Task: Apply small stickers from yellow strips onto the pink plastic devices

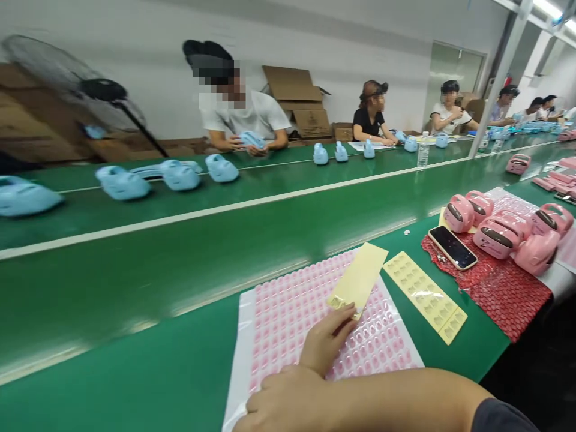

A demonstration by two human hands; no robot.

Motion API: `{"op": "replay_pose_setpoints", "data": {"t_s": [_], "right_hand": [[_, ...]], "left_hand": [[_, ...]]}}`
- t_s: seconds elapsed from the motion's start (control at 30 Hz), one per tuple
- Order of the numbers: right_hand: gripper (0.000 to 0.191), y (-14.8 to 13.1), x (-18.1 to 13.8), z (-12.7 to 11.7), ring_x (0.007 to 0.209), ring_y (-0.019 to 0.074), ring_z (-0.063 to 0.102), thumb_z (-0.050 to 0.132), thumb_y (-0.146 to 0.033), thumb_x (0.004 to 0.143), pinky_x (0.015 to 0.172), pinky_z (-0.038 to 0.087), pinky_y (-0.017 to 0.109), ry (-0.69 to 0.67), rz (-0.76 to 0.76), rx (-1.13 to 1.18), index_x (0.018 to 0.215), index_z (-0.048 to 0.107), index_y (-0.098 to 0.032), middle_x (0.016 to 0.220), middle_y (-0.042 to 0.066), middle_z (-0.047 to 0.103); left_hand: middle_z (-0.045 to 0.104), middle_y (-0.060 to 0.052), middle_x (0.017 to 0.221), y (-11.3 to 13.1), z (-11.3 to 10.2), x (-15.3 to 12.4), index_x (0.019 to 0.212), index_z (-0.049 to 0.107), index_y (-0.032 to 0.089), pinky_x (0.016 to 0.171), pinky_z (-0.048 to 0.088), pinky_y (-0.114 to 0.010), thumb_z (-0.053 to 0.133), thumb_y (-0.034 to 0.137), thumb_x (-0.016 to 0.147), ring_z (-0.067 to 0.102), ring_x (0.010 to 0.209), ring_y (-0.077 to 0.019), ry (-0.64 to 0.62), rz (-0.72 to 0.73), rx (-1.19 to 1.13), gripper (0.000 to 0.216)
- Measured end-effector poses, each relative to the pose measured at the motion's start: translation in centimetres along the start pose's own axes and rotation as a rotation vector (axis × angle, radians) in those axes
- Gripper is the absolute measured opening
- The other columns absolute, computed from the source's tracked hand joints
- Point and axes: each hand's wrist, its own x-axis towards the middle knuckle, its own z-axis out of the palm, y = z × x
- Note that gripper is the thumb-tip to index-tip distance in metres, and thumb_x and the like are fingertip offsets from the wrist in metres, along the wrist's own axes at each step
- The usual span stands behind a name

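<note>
My left hand (327, 341) is closed on the lower end of a pale yellow sticker sheet (360, 276), mostly bare, with a few small stickers near the fingers. Under it lies a white sheet (288, 300) covered in rows of pink oval, glossy pieces. My right hand (285, 399) crosses in front of the left wrist, low over the pink-dotted sheet. Its knuckles are bent and the fingers curl down out of sight, so what they hold is hidden. A second yellow sticker sheet (425, 294), filled with outlined stickers, lies to the right.
Pink rounded casings (501, 234) and a phone (452, 247) rest on red bubble wrap (499, 294) at right. Beyond the green belt (202, 252) stand blue casings (180, 174) and a water bottle (423, 151). Co-workers sit opposite, one (252, 117) holding a blue casing.
</note>
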Motion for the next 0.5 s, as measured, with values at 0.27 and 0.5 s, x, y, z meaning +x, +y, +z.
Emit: {"op": "replay_pose_setpoints", "data": {"t_s": [0.27,0.5], "right_hand": [[0.025,-0.6,-0.5,1.2,0.071,0.0199,0.064,0.048,-0.036,0.079,0.055,0.05,0.03,0.071,0.029,0.028,0.081,0.066,-0.019,0.076,0.004,0.069],[0.027,-0.5,-0.6,1.7,0.066,0.0194,0.062,0.045,-0.036,0.08,0.053,0.049,0.03,0.147,0.018,0.017,0.077,0.065,-0.018,0.07,0.005,0.068]], "left_hand": [[0.069,-0.004,0.097,1.1,0.0,-0.3,0.08,0.066,0.022,0.075,0.054,-0.029,0.05,0.03,0.08,0.065,0.086,-0.019,-0.019,-0.029,-0.069,0.018],[0.069,-0.005,0.097,1.3,0.0,-0.3,0.076,0.066,0.022,0.074,0.054,-0.03,0.053,0.026,0.079,0.066,0.084,-0.0194,-0.026,-0.045,-0.072,0.014]]}}
